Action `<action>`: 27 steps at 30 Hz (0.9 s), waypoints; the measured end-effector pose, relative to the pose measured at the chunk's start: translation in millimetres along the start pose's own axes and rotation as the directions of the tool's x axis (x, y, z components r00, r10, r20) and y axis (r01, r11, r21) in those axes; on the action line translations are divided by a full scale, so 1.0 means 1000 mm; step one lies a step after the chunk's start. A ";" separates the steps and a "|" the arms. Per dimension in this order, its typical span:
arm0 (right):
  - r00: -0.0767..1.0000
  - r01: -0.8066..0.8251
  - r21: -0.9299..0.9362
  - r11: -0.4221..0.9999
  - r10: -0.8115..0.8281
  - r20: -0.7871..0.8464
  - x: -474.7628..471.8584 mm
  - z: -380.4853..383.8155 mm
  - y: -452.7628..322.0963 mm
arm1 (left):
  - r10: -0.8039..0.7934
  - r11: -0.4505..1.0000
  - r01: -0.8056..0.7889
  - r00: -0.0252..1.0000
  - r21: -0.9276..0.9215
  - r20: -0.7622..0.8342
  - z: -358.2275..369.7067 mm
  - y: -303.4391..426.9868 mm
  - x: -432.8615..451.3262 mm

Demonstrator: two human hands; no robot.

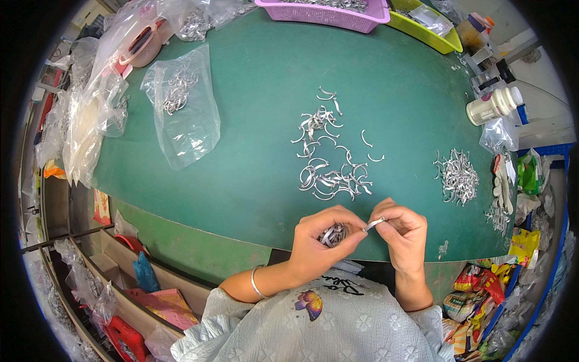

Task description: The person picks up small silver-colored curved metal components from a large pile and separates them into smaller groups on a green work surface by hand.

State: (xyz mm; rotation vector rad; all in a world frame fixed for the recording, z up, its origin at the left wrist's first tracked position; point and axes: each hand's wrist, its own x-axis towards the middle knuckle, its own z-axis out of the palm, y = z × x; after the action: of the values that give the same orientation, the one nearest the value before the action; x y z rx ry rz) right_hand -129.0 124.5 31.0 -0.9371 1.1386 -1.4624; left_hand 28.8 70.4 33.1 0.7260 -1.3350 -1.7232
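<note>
Between my two hands is one small curved metal piece (373,224), pinched at its left end by my left hand (323,235) and at its right end by my right hand (402,233). A bunch of similar curved pieces (334,235) sits in the palm of my left hand. Just beyond my hands, a loose scatter of curved metal pieces (337,178) lies on the green tabletop (253,135). Off to the right is a denser heap of such pieces (460,177).
A clear plastic bag (187,131) holding metal pieces lies at left. A purple basket (325,20) and a yellow-green basket (425,34) stand along the far edge. At the right edge are a white bottle (493,106) and a glove (502,183). Open drawers (135,280) lie lower left.
</note>
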 end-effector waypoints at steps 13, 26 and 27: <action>0.936 0.005 -0.398 0.917 -0.144 -0.321 0.008 -0.035 -0.002 | -0.364 0.827 0.319 0.931 -0.463 -0.008 -0.007 -0.011 0.004; 0.930 0.232 -0.957 0.173 -0.328 0.166 0.067 -0.037 0.018 | -0.529 0.637 0.383 0.848 -0.669 -0.019 -0.009 -0.021 0.009; 0.932 0.262 -0.957 0.127 -0.290 0.217 0.071 -0.036 0.022 | -0.521 0.649 0.385 0.853 -0.656 -0.015 -0.008 -0.020 0.008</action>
State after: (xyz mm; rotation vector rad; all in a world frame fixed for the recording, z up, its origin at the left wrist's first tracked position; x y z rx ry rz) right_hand -170.9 60.5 0.1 -2.1566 2.0928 -0.7868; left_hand 26.6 61.0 12.3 0.8440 -0.3501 -2.2520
